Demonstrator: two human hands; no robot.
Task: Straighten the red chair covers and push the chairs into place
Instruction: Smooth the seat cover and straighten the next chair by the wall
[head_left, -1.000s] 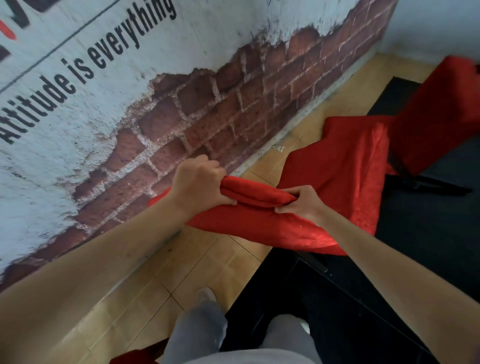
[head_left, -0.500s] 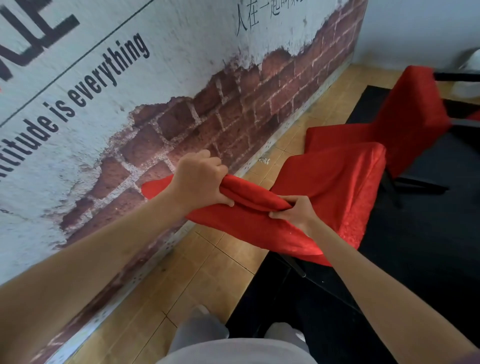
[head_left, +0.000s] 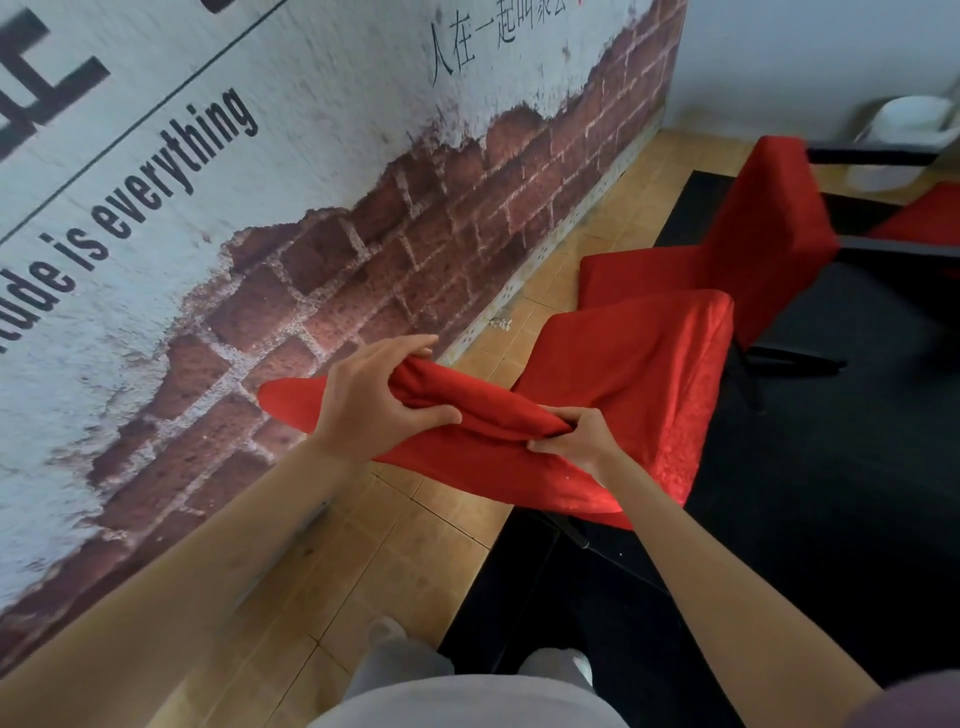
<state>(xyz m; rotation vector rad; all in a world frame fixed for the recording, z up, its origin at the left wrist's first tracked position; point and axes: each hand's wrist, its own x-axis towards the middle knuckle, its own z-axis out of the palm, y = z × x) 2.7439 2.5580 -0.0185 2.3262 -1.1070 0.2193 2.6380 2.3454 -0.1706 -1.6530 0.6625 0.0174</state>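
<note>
- The left hand (head_left: 374, 402) grips a bunched fold of the glossy red fabric chair cover (head_left: 628, 395) at the top of the nearest chair's backrest — thumb curled under the fold, fingers wrapped over it.
- The right hand (head_left: 574, 441) pinches the same fold of cover a little further along the backrest top, fingers curled into the cloth.
- The cover lies gathered and creased between the two hands; a loose corner of it sticks out to the left past the left hand, above the tan tiled floor (head_left: 415, 561).
- The covered seat of this near chair spreads out beyond the hands, its cloth smooth on top and hanging down the right side.
- A second chair with a red cover (head_left: 763, 228) stands just beyond the first, its seat front touching or nearly touching the near chair — I cannot tell which.
- Both chairs stand at the edge of a black floor mat (head_left: 831, 467), near the wall painted with a brick mural and black lettering (head_left: 363, 249).
- A third patch of red cover (head_left: 924, 213) shows at the far right edge, behind a black bar.
- A white bin (head_left: 904, 135) sits in the far corner.
- The person's grey trouser legs (head_left: 395, 670) show at the bottom.
</note>
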